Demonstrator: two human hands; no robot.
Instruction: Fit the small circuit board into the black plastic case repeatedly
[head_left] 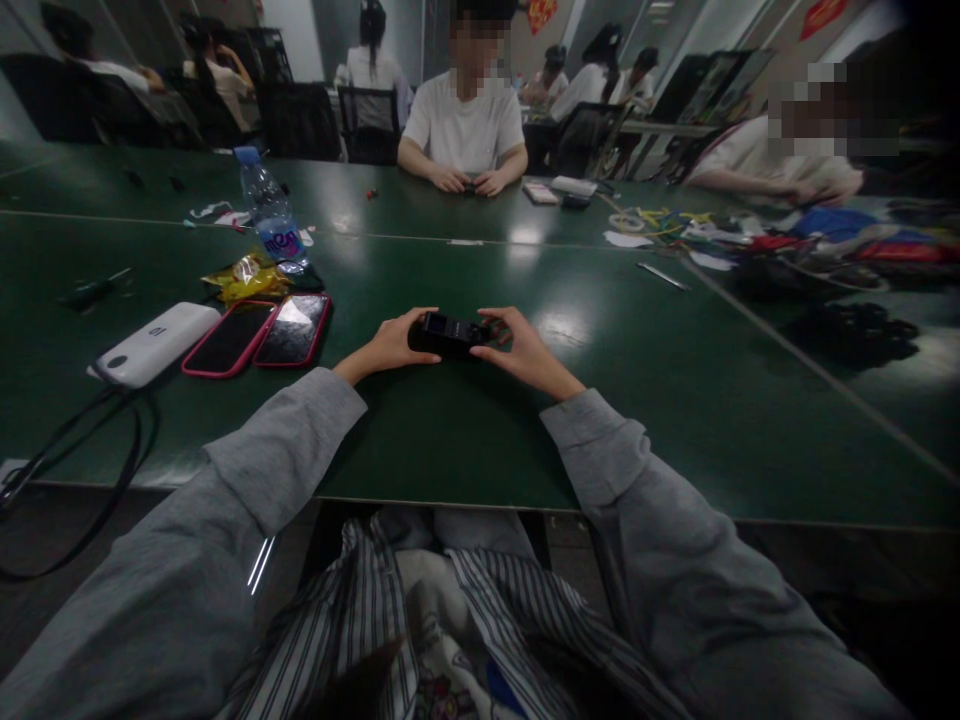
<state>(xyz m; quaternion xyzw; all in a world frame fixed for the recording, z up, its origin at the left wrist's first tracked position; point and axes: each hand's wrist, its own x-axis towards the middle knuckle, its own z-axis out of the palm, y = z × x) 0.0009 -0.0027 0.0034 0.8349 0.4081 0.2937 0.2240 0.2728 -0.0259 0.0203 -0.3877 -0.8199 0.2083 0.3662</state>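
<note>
A small black oblong device (448, 332), with what looks like a little screen at its left end, lies crosswise between my hands just above or on the green table (450, 430). My left hand (395, 341) grips its left end, thumb along the near side and fingers at the far side. Around the right end, my right hand (523, 350) curls with thumb and fingertips closed on a darker, rounded part. Fine detail of the device is too dark to make out.
Left of my hands lie two red-cased phones (292, 330), a white power bank (157, 343) with a black strap, a yellow snack packet (246, 278) and a water bottle (270, 215). Tangled cables (660, 222) and a pen (664, 276) lie at right. A person (465, 120) sits opposite.
</note>
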